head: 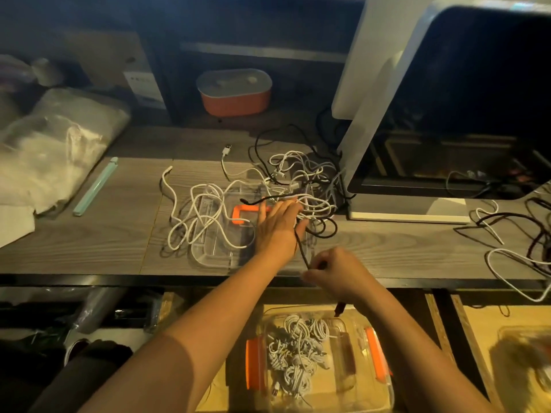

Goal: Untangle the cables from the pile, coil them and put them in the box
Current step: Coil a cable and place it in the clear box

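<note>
A tangled pile of white and black cables (301, 180) lies on the grey wooden desk beside a monitor base. My left hand (278, 225) reaches into the pile's near edge, fingers spread among the white cables. My right hand (337, 272) pinches a black cable (301, 248) that runs up under my left hand. A clear lid with orange clips (223, 231) lies on the desk under loose white cables (196, 216). Below the desk edge stands a clear box with orange clips (378, 383) holding several coiled white cables (298, 350).
A large monitor (447, 114) stands at the right. More loose cables (512, 239) lie at the desk's right end. A plastic bag (50, 144) and a mint strip (95, 186) lie left. An orange-bottomed container (235, 93) sits on the back shelf.
</note>
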The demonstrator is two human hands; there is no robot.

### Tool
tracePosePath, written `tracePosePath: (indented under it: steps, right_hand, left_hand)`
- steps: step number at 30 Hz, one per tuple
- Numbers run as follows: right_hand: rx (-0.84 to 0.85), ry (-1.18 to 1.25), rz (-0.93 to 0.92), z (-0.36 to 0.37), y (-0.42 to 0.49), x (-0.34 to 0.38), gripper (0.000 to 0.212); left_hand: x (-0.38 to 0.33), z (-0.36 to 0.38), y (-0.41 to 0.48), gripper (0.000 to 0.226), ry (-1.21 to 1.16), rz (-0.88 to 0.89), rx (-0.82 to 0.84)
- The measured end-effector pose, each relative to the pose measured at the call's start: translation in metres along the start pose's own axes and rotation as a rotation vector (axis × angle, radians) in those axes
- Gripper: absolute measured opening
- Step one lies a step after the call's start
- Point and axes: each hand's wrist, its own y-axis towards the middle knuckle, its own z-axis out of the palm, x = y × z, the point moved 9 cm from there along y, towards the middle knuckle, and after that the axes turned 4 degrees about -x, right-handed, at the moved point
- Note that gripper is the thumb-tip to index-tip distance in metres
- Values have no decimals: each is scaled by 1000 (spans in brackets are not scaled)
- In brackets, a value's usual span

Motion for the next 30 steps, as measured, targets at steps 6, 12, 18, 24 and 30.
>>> tracePosePath:
  steps: [6,12,18,24,30]
  right_hand:
    - [-222,856,-194,-31,-11,26,30]
    - [-300,1186,-216,-50,-27,43,26]
    - [-242,221,-71,-30,-12,27,26]
    - [-168,-82,-39,-22,9,9,16]
    - [-427,747,-238,-44,-8,30,21]
  left_hand:
    - [13,5,-5,22,-67,-14,-25]
    - [9,-2,14,24,-146,-17,-104]
    - [0,-11,17,41,-18,-52,-59]
    - [-25,-22,-5,11,-116,241,-229]
    - [-29,-25,-3,22,-179,338,-234]
